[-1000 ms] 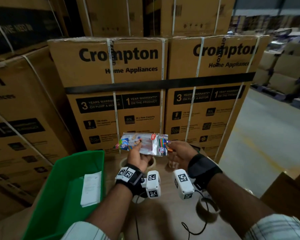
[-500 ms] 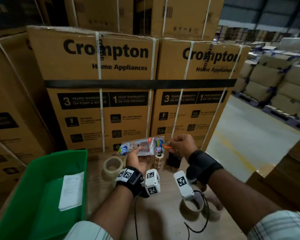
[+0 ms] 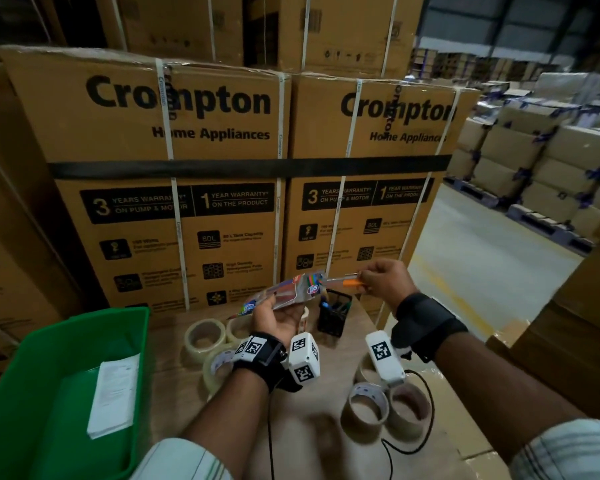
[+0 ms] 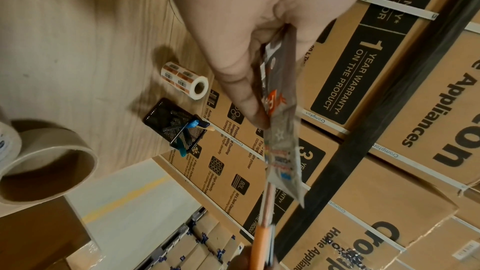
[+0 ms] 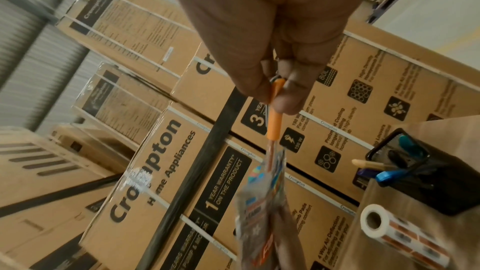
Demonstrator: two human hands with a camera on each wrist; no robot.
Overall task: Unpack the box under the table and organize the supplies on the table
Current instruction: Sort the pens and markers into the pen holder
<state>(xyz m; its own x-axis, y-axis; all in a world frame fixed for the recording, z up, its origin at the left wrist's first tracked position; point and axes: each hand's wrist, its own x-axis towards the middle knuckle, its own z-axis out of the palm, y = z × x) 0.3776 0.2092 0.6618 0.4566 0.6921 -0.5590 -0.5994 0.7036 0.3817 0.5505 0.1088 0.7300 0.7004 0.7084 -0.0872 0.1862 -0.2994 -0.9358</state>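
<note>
Head view, left hand [image 3: 280, 315]: palm up above the bench [image 3: 312, 427], fingers curled round a clear pen pack [image 3: 284, 291].
Head view, right hand [image 3: 383, 280]: pinches an orange pen [image 3: 350, 283] half out of the pack's open end.
Head view, bench: tape rolls [image 3: 368, 407] near both wrists; black mesh cup [image 3: 335, 313] below the pack; green bin [image 3: 49, 393] at left, holding a paper [image 3: 113, 393].
Left wrist view: thumb [image 4: 233, 65] presses the pack [image 4: 281, 130]; label roll [image 4: 185, 78] beside the cup [image 4: 176, 126] on the bench [image 4: 78, 38].
Right wrist view: fingertips [image 5: 285, 104] clamp the pen's [image 5: 275, 120] orange end; pack [image 5: 262, 202] hangs below; cup [image 5: 415, 171] holds pens; label roll [image 5: 400, 231] near it.
</note>
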